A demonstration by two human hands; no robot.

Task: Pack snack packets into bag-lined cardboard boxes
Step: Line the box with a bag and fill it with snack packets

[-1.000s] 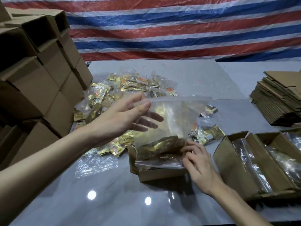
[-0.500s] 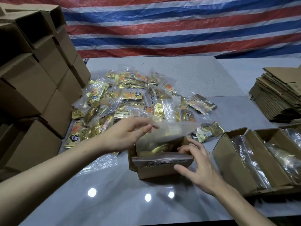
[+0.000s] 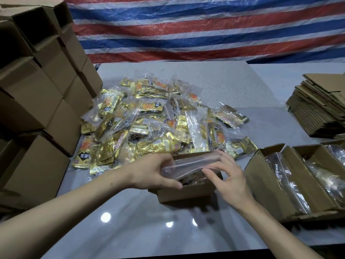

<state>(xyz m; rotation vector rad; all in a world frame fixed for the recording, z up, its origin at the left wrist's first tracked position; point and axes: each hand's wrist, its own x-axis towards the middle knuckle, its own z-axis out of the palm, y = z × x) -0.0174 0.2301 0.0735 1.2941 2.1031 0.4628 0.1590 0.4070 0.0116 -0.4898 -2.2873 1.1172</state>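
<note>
Hands were both on the one job, at the small cardboard box [image 3: 184, 192] sitting near centre on the grey table [image 3: 130, 227]. Left hand [image 3: 155, 172] had its fingers curled round the left end of the clear plastic bag [image 3: 188, 164], gripping the flattened top where it lay folded across the box mouth. Right hand [image 3: 230, 176] was over the right end of that fold, fingers spread and nearly straight, resting on the plastic rather than clutching it. Whether the thumb tucked beneath, I could not tell.

Dark and gold contents showed through the bag just below the fold, down inside the box. So the filling looked done, and this read as the closing step: bag top turned over and pushed down so the flaps could shut.

Next move, by my reckoning, called for pressing that fold fully below the rim and easing the trapped air out without the slippery film springing back up. After that, both hands would need to come free for the flaps.

Loose snack packets [image 3: 158, 124] lay heaped just beyond the box, right up against its far edge. To the right, more bag-lined boxes [image 3: 291, 176] stood open; how full they were, I could not tell. Closed cartons [image 3: 37, 94] were stacked at far left, flattened cartons [image 3: 317, 111] were piled at far right, and a striped tarpaulin [image 3: 205, 28] hung behind.
</note>
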